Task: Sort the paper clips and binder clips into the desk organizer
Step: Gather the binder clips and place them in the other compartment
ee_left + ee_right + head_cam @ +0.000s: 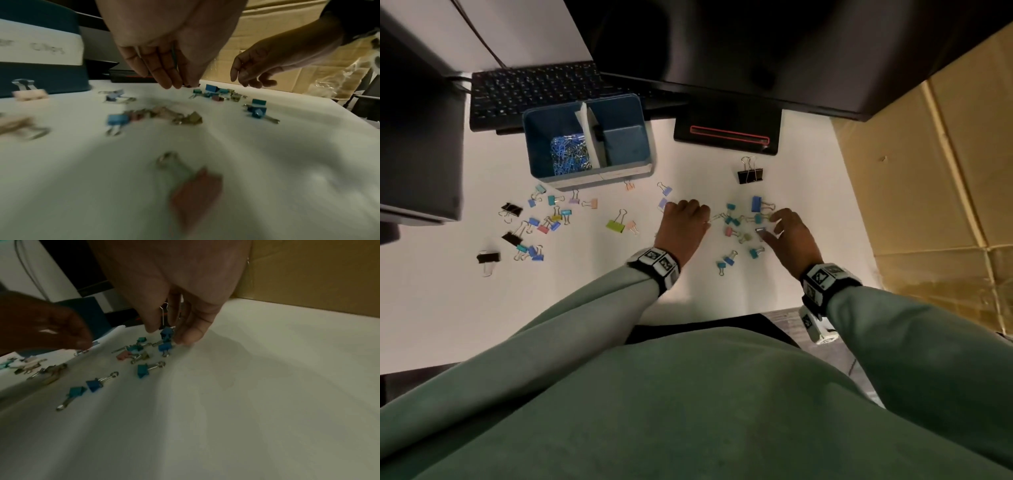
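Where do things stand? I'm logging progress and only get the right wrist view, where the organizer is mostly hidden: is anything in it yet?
Observer: Yes. In the head view, the organizer's left compartment holds a pile of paper clips.
Operator: And the right compartment?
Observer: The right compartment shows only bare blue plastic, with no binder clips in it.
Operator: Are the compartments marked?
Observer: The left wrist view shows a paper label on the organizer's front. It is blurred, but it seems to end in "Clips".
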Demonstrator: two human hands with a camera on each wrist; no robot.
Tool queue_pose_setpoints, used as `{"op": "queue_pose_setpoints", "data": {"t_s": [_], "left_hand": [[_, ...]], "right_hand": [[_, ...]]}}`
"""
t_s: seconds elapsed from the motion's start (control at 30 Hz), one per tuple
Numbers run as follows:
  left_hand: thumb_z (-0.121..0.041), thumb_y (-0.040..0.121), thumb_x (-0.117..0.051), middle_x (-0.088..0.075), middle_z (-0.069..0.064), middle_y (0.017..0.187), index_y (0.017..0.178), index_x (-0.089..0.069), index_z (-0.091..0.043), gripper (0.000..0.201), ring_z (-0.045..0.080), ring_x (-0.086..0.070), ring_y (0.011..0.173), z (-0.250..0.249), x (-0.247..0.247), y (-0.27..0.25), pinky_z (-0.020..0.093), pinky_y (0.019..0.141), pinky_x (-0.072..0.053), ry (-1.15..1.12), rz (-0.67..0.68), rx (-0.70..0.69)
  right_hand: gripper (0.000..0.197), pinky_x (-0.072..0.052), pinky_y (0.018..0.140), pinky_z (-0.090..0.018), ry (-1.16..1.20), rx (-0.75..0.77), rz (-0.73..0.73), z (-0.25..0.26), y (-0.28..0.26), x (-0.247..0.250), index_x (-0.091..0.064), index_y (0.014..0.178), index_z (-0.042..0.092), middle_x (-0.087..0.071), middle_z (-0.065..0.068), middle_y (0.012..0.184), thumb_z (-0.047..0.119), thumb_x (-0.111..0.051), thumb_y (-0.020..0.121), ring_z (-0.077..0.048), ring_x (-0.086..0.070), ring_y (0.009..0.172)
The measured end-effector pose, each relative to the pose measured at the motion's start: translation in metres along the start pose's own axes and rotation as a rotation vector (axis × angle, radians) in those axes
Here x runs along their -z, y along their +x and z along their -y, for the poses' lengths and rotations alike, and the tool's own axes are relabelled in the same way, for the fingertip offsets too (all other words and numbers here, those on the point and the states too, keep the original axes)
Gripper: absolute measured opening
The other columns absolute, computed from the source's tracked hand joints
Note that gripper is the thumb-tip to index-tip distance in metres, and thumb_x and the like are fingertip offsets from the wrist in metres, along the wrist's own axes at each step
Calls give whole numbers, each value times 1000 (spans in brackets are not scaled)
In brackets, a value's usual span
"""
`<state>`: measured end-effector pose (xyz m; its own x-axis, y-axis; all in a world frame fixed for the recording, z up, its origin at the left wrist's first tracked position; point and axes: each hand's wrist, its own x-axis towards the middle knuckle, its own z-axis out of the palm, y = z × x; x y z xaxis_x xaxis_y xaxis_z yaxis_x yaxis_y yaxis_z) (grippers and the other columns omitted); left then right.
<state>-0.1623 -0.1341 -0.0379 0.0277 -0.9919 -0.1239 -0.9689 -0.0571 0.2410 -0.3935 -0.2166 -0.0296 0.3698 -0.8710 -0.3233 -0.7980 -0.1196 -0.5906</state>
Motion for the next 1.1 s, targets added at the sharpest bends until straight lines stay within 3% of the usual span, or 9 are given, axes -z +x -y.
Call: {"op": "queue_pose_setpoints", "data": {"t_s": [0.1, 0.23, 0.3, 0.43, 0.57, 0.7, 0.87, 1.0, 1.1], "left_hand": [[-26, 87, -65, -61, 11, 99, 101, -59, -9, 23, 28, -59, 88, -17, -2, 18, 40, 77, -44, -30, 58, 45], [-21, 92, -58, -57, 12, 110, 109, -55, -7, 22, 28, -56, 99, -24, -16, 26, 38, 83, -44, -62, 61, 119], [-16, 93, -57, -58, 13, 110, 108, -55, -6, 18, 29, -57, 99, -21, -20, 25, 38, 83, -43, -66, 68, 137], [-20, 94, -57, -59, 14, 103, 105, -57, -3, 20, 32, -59, 94, -2, -16, 12, 39, 81, -43, -8, 107, 107], [-9, 81, -66, -61, 13, 94, 96, -59, -6, 17, 34, -60, 85, 20, -1, -14, 38, 75, -41, -29, 125, 96], [-4, 85, -59, -62, 3, 86, 86, -59, -14, 9, 21, -58, 79, 49, 41, -36, 32, 72, -38, -267, -183, 212], [-14, 95, -45, -62, 2, 94, 93, -58, -12, 13, 13, -56, 82, 140, 112, -44, 26, 74, -45, -349, -600, 576], [-12, 92, -47, -66, 15, 105, 99, -64, -9, 18, 33, -61, 96, 204, 115, -29, 40, 86, -48, -205, -423, 757], [-15, 92, -51, -59, 19, 112, 106, -62, -11, 18, 36, -56, 100, 188, 110, -25, 44, 89, -47, -170, -384, 674]], "right_hand": [[42, -46, 74, -31, -154, -13, 167, -6, -10, -6, -48, 113, 11, -53, -9, 110, 32, -71, 84, -24, -57, 88], [31, -49, 81, -35, -139, 38, 252, 12, -16, -25, -52, 115, 8, -52, -12, 113, 22, -63, 90, -26, -56, 92], [23, -51, 83, -40, -126, 94, 218, 26, -14, -30, -54, 112, 10, -52, -10, 111, 21, -58, 92, -22, -54, 89], [26, -55, 72, -38, -83, 25, -144, 28, 3, -15, -49, 116, 16, -46, -7, 121, 26, -56, 94, -22, -58, 93], [53, -51, 95, -43, 11, -156, -42, 18, 28, -4, -38, 137, 20, -36, -14, 133, 26, -62, 91, -32, -53, 111], [51, -55, 89, -40, -71, -16, 112, 34, 39, -18, -46, 128, 19, -36, -13, 123, 25, -71, 84, -29, -56, 93], [34, -55, 84, -40, -89, 30, 140, 58, 39, -38, -47, 121, 14, -38, -14, 119, 13, -61, 89, -30, -56, 82], [32, -55, 85, -43, -45, 35, 180, 67, 39, -43, -49, 118, 13, -39, -14, 117, 11, -59, 88, -33, -59, 81], [47, -55, 82, -37, 0, 33, 216, 64, 36, -33, -45, 124, 15, -38, -11, 119, 21, -70, 85, -29, -60, 86]]}}
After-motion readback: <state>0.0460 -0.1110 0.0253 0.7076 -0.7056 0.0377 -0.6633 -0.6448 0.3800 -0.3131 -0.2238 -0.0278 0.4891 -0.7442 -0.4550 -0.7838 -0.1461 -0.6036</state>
